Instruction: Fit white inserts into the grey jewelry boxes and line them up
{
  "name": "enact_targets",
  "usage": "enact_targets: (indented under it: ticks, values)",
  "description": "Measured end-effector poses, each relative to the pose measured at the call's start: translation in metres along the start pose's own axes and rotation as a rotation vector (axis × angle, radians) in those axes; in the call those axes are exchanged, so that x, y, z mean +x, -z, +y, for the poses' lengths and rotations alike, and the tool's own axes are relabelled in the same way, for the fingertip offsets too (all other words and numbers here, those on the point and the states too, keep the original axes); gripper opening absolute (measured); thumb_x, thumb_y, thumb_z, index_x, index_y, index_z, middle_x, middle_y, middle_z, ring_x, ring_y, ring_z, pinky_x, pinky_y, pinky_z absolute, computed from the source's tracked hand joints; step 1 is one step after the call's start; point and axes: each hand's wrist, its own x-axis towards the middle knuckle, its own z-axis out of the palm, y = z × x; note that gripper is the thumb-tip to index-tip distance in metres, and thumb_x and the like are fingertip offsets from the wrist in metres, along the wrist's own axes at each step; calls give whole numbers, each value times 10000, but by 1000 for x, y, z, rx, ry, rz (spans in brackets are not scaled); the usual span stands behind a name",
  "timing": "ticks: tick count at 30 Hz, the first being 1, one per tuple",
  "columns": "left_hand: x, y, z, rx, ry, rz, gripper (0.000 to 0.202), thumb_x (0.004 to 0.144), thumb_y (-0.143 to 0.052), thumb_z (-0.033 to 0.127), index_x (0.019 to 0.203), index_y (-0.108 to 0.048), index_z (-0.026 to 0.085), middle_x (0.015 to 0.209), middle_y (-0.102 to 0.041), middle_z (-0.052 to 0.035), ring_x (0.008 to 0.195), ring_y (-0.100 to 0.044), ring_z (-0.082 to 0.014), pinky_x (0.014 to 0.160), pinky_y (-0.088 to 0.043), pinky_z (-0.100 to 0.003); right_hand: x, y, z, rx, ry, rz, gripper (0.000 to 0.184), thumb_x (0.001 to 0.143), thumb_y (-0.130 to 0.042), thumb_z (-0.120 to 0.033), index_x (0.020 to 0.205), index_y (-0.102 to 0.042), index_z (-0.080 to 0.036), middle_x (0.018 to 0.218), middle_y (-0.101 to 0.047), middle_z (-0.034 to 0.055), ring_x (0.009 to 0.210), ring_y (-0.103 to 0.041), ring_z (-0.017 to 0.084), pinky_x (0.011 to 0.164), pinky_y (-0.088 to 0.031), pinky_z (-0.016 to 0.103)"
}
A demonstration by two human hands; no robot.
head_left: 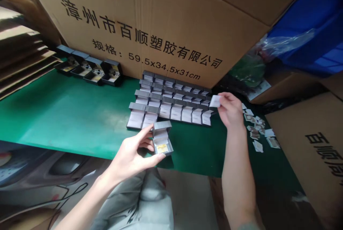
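The left hand (pixel 134 155) holds a small grey box (pixel 162 139) with its lid up, just above the near edge of the green desk (pixel 66 115). A bit of gold shows inside the box. The right hand (pixel 229 110) pinches a little white card (pixel 214 101) between its fingertips, over the far right end of the rows of open grey boxes (pixel 171 105). More small cards (pixel 258 133) lie loose on the desk to the right. A big cardboard carton (pixel 160 26) stands behind the rows.

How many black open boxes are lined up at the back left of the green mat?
4 black open boxes, side by side in one row below the big carton: leftmost, second, third, rightmost. More may hide beyond the left end.
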Motion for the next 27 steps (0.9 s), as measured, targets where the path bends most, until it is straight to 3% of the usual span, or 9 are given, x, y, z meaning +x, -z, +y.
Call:
enact_targets:
  ticks: [2,5,11,14,21,27]
  values:
    - [0,1,2,-41,61,-38,781,786,-808,340,1483,-560,89,809,-764,0,672,-737,-159,726,-685,-297,-12,-25,-4,30,-47,-150,386,629,-990,-496,812,-774,-233,770,-702,-9,632,-629,118,599,-540,250]
    - [1,2,1,-58,112,-68,846,765,-827,397,1512,-537,123,723,-724,28,653,-724,-183,713,-668,-340,-27,-48,-13,16,-54,-275,327,663,-983,-472,790,-798,-234,749,-706,-4,592,-604,114,532,-493,243]
    - [1,2,-2,-79,155,-81,877,734,-857,415,1507,-545,142,747,-723,15,661,-711,-190,721,-647,-353,-38,-52,-32,41,139,-246,251,730,-951,-458,800,-807,-264,779,-718,4,639,-622,130,529,-490,253]
    - [1,2,-2,-79,167,-83,884,728,-862,428,1508,-547,156,745,-721,17,660,-711,-196,722,-645,-365,-44,-62,-29,76,94,-331,212,754,-946,-424,812,-819,-264,752,-722,-4,624,-632,123,521,-500,243]
    - [2,2,0,-122,226,-57,933,727,-870,472,1513,-536,95,727,-712,6,674,-709,-207,769,-640,-398,-79,-110,-16,-35,47,-441,243,815,-896,-433,856,-790,-218,737,-742,-1,561,-665,124,517,-573,246]
    - [4,0,1,-170,271,8,918,731,-870,464,1529,-562,130,906,-745,-52,675,-673,-169,682,-624,-341,-94,-121,-10,-260,405,-383,39,922,-806,-265,917,-785,-233,862,-776,31,724,-724,154,638,-638,270]
